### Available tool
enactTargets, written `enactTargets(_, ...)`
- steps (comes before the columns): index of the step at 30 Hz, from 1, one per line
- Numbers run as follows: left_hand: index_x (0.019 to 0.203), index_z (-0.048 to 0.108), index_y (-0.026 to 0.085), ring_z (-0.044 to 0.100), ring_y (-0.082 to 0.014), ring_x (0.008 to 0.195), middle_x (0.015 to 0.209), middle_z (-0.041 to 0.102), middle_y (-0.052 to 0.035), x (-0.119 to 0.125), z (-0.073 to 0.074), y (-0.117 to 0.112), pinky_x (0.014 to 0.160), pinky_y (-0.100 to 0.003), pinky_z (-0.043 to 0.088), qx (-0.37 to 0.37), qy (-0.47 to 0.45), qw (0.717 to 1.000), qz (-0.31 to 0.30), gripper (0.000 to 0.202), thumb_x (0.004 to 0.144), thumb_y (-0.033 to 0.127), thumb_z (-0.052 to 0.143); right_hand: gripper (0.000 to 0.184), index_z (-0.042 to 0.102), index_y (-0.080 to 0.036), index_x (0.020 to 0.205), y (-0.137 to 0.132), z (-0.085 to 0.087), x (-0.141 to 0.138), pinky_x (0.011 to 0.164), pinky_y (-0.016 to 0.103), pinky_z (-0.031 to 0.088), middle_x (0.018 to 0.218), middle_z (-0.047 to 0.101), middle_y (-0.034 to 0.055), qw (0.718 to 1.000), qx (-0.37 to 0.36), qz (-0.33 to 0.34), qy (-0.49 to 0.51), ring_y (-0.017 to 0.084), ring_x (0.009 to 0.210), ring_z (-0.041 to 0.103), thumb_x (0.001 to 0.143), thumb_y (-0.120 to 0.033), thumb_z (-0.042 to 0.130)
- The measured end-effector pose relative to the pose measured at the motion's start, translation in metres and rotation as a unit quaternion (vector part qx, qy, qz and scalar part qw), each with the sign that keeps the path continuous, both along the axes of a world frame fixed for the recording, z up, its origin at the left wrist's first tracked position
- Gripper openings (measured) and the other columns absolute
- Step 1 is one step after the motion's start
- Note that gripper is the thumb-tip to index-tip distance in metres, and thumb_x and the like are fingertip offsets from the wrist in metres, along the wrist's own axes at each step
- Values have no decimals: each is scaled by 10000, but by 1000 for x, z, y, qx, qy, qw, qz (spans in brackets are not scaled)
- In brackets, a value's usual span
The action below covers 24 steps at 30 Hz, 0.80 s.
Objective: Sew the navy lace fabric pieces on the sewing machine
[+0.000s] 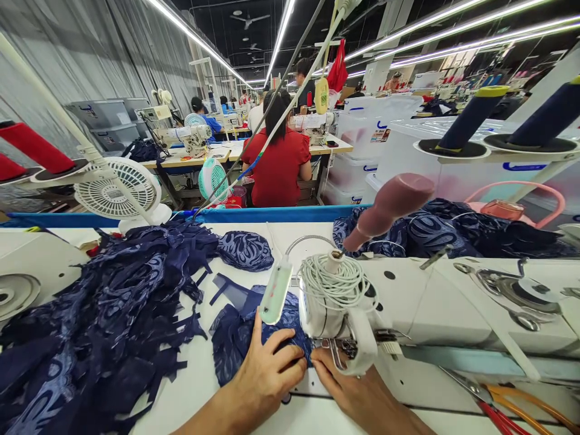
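A navy lace garment piece (233,344) lies under the head of a white sewing machine (333,308). My left hand (272,368) rests on it with fingers spread, pressing the lace left of the needle area. At the piece's right edge, the thumb and forefinger of my right hand (353,386) come together on the fabric. The machine head hides part of that hand. A pale green lamp (275,293) on a bendable metal neck hangs just above my left fingertips. Coiled pale cord (335,281) sits on top of the machine.
Navy lace pieces (136,284) pile up at left, with a cup-shaped one (244,251) behind. Orange-handled scissors (512,399) lie at right. A pink-handled tool (389,208) sticks up over the machine. A fan (118,190) stands at the back; a person in red (277,163) sits ahead.
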State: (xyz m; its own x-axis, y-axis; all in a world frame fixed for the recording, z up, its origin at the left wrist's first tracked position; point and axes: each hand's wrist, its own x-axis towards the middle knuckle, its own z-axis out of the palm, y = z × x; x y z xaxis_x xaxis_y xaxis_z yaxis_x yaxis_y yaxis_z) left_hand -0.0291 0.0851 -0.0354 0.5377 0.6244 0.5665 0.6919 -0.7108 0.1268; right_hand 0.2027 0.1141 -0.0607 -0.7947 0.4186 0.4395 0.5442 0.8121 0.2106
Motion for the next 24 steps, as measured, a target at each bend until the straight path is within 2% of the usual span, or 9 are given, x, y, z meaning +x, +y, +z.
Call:
enactTargets(7, 1080, 624, 196, 565, -216, 1174, 1072, 715, 6, -1, -2, -2, 1186, -622, -118, -4, 1, 1000, -2, 280, 883, 28, 518, 220, 677, -208, 1045, -2, 3, -1, 753, 280, 492, 1008, 732, 69, 1000, 19, -2, -15, 190, 853, 670, 942, -97, 517)
enactTargets(11, 1107, 616, 200, 566, -222, 1174, 1069, 717, 8, -1, 0, -3, 1183, -621, -126, -13, 1, 1000, -6, 327, 854, 18, 519, 262, 677, -209, 1031, -1, 5, -2, 762, 283, 490, 975, 729, 59, 1000, 1, -5, -6, 186, 857, 673, 955, -81, 461)
enactTargets(16, 1122, 614, 207, 554, -235, 1198, 1080, 715, 7, -1, 4, -4, 1165, -621, -170, -29, 8, 1000, -3, 365, 830, 11, 516, 351, 677, -233, 1023, 2, 12, 0, 783, 272, 488, 1025, 726, 45, 999, -29, 14, 4, 164, 859, 677, 987, -73, 366)
enactTargets(20, 1120, 609, 200, 561, -228, 1175, 1083, 712, 5, -1, 3, -4, 1170, -628, -148, -35, 6, 999, -6, 375, 820, 0, 510, 286, 678, -229, 1017, -1, 9, -2, 727, 270, 476, 1007, 725, 50, 1000, -18, -4, 9, 165, 795, 670, 976, -90, 432)
enactTargets(24, 1119, 606, 194, 563, -220, 1166, 1074, 711, 5, -2, 3, -3, 1171, -630, -141, -37, 7, 999, -7, 378, 813, -8, 514, 216, 674, -218, 1055, -5, 3, -1, 773, 279, 481, 1034, 727, 73, 1000, -13, -11, 6, 193, 882, 670, 966, -123, 501)
